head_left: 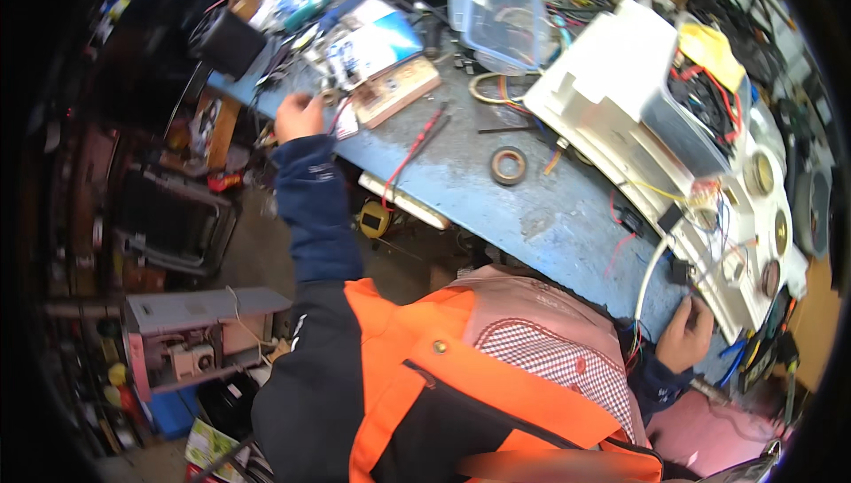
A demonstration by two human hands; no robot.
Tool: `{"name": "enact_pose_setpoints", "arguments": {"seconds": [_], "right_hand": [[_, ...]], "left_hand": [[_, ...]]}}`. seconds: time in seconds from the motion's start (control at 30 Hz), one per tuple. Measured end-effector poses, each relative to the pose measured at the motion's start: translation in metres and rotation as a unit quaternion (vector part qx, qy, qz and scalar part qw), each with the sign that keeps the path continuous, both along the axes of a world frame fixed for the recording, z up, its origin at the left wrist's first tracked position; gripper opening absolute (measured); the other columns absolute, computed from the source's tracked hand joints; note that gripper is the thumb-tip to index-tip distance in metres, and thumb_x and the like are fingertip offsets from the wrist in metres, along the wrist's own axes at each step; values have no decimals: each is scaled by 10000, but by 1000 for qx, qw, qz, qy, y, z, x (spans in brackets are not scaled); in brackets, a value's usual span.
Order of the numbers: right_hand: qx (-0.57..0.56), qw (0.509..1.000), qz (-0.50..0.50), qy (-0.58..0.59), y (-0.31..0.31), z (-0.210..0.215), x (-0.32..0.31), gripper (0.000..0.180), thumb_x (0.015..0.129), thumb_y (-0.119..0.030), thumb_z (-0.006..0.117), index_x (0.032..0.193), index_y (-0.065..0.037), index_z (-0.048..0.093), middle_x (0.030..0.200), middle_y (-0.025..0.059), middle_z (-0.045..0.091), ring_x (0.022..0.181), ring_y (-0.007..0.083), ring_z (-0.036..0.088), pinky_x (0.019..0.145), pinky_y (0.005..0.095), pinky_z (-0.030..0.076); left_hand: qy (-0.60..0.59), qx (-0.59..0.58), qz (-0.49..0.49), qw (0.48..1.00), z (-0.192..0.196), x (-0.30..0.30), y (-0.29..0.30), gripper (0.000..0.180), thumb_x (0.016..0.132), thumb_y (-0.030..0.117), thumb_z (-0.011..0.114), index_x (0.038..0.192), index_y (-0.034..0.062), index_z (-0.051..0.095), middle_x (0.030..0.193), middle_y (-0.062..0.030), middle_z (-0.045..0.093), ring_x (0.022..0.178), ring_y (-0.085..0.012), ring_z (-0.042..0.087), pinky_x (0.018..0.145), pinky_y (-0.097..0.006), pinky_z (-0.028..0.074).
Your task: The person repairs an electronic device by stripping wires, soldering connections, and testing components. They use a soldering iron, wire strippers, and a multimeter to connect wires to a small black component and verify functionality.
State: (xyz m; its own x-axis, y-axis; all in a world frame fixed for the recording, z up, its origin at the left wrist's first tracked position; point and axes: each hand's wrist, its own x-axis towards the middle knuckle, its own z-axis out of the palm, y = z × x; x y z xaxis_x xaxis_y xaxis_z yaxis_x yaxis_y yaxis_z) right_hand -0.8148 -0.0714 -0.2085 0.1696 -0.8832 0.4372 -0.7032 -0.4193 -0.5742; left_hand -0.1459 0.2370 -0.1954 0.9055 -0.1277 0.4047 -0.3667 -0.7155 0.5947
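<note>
Several fingers of your left hand [300, 117] were curled in at the upper left of the frame, by the blue workbench [461, 173]; whether they were clamped on anything, I could not tell. Just right of them lay a beige block [399, 91], then red and black leads [415, 148] crossing the bench's edge. A brown tape roll [495, 167] lay flat at upper centre. A white panel [603, 66] slanted down the right side, a white cable [648, 275] curving near its lower part. Lower right, your right hand [685, 334] was near both, its grip unclear.
</note>
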Motion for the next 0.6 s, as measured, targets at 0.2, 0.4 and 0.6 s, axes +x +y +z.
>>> {"name": "enact_pose_setpoints", "arguments": {"seconds": [0.2, 0.4, 0.6], "right_hand": [[-28, 999, -30, -18, 2, 14, 17, 63, 932, -71, 760, 969, -20, 759, 858, 167, 696, 759, 344, 681, 704, 408, 541], [-31, 998, -42, -36, 7, 21, 13, 54, 900, -86, 802, 934, -73, 761, 830, 100, 695, 728, 316, 707, 651, 408, 544], [-34, 997, -47, -46, 9, 20, 9, 74, 888, -108, 808, 938, -73, 767, 839, 89, 695, 747, 329, 710, 652, 416, 551]], "left_hand": [[196, 228, -95, 949, 17, 21, -12, 661, 906, 527, 821, 1148, -88, 793, 959, -221, 804, 878, -275, 756, 827, -445, 578], [331, 65, -125, 933, -30, 118, 36, 377, 921, 295, 872, 980, -52, 739, 794, -47, 704, 647, -141, 633, 547, -327, 477], [354, -16, -174, 919, -31, 131, 41, 288, 917, 169, 876, 1012, -65, 736, 850, -47, 722, 677, -143, 651, 603, -324, 508]]}}
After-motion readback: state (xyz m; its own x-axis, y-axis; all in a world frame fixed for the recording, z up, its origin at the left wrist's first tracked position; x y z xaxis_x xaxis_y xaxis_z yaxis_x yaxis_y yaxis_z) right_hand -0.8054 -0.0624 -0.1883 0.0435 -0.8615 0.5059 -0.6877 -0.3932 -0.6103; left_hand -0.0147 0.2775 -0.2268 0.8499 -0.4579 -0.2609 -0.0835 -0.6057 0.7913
